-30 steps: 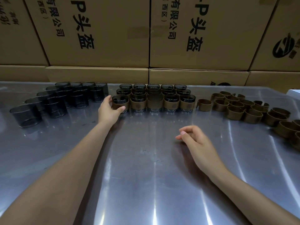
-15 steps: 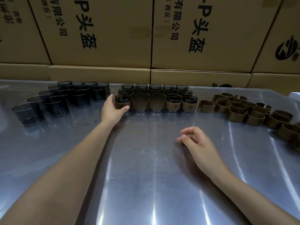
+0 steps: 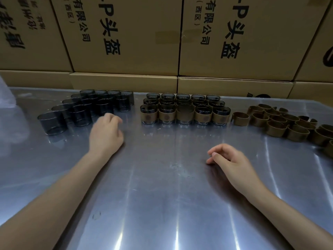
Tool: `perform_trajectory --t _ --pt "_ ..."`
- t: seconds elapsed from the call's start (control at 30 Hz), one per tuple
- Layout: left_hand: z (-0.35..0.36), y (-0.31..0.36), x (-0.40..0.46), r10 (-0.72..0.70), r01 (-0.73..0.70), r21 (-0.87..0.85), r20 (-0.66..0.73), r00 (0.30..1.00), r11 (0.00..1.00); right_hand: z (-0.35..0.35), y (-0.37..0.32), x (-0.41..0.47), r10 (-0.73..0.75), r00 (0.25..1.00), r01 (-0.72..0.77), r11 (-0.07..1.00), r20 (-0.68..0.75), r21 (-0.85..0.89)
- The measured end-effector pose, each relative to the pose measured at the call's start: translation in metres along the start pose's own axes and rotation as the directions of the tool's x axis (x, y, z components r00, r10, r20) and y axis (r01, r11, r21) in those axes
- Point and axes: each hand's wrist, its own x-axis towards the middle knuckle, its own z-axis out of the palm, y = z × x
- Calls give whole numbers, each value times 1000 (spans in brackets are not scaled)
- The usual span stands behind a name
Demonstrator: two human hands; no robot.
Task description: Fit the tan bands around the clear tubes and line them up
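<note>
I have my left hand (image 3: pixel 106 133) hovering just in front of the bare tubes (image 3: pixel 79 114), which stand clustered at the back left of the metal table (image 3: pixel 162 204); its fingers hang loosely curled and hold nothing. My right hand (image 3: pixel 232 163) rests low over the table nearer me, fingers relaxed and slightly bent, also empty. The finished tubes with bands on (image 3: pixel 184 110) stand in tidy rows at the back centre, touching each other, and the loose bands (image 3: pixel 275 121) lie heaped to the right, well apart from the bare tubes. I judge the tubes to be light, thin-walled, smooth and easy to tip, so I would take the nearest one around its side wall with thumb and fingers, not by the rim. The bands look stiff but springy, probably split, so I would pinch one by its edge and slide it down squarely.
</note>
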Motion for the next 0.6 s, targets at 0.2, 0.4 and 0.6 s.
perform_trajectory --t 0.2,0.4,0.6 --pt "-13 -61 11 -319 332 282 -91 943 900 1 0 1 2 1000 -2 1000 -7 -22" --pt "-12 -73 15 -517 528 251 -114 849 812 2 -1 3 25 1000 -25 999 -7 -32" --pt "-15 -55 -5 -330 356 225 -145 933 907 2 -3 2 21 1000 -21 999 0 -37"
